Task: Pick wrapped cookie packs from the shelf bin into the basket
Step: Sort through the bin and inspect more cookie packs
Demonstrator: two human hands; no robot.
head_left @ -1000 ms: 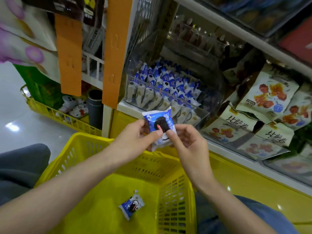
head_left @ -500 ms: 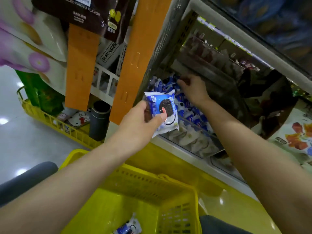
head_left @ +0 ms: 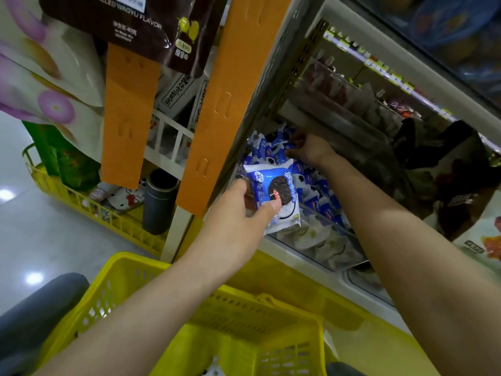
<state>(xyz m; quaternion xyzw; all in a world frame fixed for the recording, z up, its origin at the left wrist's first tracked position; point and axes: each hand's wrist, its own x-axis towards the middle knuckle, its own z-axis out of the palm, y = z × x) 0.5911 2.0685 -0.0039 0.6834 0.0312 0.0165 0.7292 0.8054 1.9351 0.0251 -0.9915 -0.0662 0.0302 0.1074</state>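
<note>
While your left hand (head_left: 238, 210) pinches one pack (head_left: 273, 194) - thumb on the front, fingers behind - just in front of the bin (head_left: 325, 240) and up above the basket (head_left: 130, 270), your right hand (head_left: 309, 150) is deep in the bin, on the heap (head_left: 271, 156) near the back. Head view: the right fingertips are lost among the wrappers, so I can't tell whether they've closed on one. Take a single pack by its crimped edge, lift straight up over the bin's front wall, and don't drag neighbours out. The right arm is stretched long with the wrist bent down; the left arm is half-extended, back of the hand toward you.
</note>
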